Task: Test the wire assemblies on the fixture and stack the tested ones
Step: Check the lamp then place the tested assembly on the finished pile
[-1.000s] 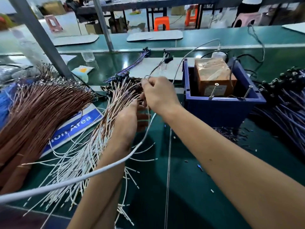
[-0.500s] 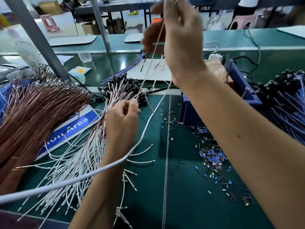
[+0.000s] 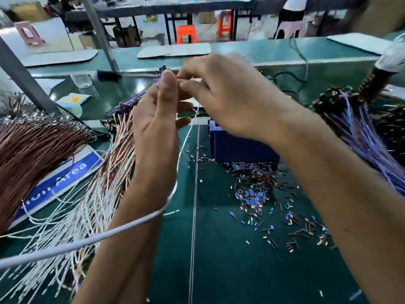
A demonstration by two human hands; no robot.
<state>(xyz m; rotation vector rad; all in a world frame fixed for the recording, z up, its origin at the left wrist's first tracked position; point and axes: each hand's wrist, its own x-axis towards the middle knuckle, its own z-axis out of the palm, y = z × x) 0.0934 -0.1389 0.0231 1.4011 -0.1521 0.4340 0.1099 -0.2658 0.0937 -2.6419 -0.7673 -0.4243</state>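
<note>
From the head view, both hands are up in front of the camera, meeting above the green bench (image 3: 219,249). The left hand (image 3: 155,119) stands upright, palm toward the viewer, fingers half curled; whether they actually clamp anything is blurred at the tips, so I can't tell. The right hand (image 3: 221,95) reaches in from the right, its thumb and forefinger pressed together as if nipping something small right at the left fingertips; the thing itself is too smeared to name. A thin wire (image 3: 188,137) hangs from that meeting point, its long axis running near vertical down toward the bench. That's the key: the fixture box (image 3: 238,145), blue, sits below and just to the right of the hands, directly under the right wrist, so the right hand is the nearer one to carry an end down to it. The untested fan of white wires (image 3: 87,207) lies left, under the left forearm; the purple bundle (image 3: 359,137) lies far right, a likely stack.
</note>
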